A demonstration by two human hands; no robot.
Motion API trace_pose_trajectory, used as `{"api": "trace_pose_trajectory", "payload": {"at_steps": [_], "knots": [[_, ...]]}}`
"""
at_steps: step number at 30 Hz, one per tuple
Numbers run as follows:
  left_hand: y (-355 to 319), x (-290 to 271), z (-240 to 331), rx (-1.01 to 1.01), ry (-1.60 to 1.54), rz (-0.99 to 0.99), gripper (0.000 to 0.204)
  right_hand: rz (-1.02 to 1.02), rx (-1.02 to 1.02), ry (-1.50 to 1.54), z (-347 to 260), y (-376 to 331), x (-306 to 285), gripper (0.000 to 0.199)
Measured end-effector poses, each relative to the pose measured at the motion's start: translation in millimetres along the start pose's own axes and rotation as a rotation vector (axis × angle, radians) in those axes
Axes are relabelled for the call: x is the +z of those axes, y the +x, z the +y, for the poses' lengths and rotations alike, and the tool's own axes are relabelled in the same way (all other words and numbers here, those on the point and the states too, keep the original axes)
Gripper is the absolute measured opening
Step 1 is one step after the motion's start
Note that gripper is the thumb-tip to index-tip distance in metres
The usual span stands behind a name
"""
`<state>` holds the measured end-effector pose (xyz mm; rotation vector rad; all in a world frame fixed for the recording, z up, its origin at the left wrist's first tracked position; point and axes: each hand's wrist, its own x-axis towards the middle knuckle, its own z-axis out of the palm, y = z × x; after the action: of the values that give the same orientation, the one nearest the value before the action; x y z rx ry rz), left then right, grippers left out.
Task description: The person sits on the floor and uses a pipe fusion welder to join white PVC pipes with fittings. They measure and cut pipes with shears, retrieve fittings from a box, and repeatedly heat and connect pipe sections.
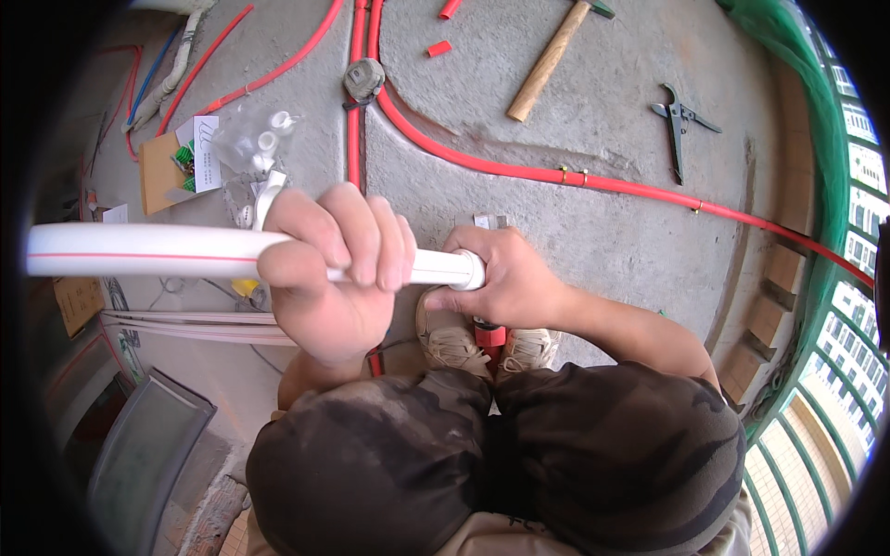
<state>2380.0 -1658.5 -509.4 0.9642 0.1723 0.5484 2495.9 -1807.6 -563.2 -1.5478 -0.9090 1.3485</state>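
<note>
My left hand is wrapped round a white plastic pipe with a thin red stripe, which runs out to the left. At the pipe's right end sits a white collar-like pipe fitting. My right hand closes round this fitting, thumb below and fingers above; its far part is hidden in the palm. Beneath that hand, a red and black tool stands between my shoes. A small metal piece shows just beyond the right hand, mostly covered by it.
Red conduit runs across the concrete floor, with a tape measure on it. A hammer and pipe cutters lie farther off. An open carton and a bag of white fittings are at left; green netting hangs at right.
</note>
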Motion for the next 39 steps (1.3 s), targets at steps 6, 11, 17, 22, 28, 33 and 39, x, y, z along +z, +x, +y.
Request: {"api": "trace_pose_trajectory", "payload": {"at_steps": [6, 11, 17, 22, 28, 33, 39], "knots": [[-4, 0, -12, 0.043, -0.103, -0.273, 0.032, -0.004, 0.042, 0.137, 5, -9, 5, 0.030], [-3, 5, -17, 0.096, -0.098, -0.335, 0.027, -0.041, 0.031, 0.178, 10, -14, 4, 0.028], [-1, 9, -23, 0.110, -0.173, -0.452, 0.023, -0.182, 0.165, 0.332, 7, -23, 3, 0.027], [-5, 3, -26, -0.065, -0.160, -0.084, 0.026, -0.230, 0.132, 0.308, 15, -13, 3, 0.036], [8, -6, -23, -0.201, 0.001, 0.646, 0.015, 0.120, -0.146, 0.239, 30, -5, -11, 0.042], [-17, -26, -14, -0.048, 1.000, 0.287, 0.022, -0.026, 0.087, 0.724, 43, -9, -59, 0.037], [22, 18, -9, 0.344, 1.932, -0.345, 0.043, -0.191, 0.124, 0.737, 48, -9, -90, 0.047]]}}
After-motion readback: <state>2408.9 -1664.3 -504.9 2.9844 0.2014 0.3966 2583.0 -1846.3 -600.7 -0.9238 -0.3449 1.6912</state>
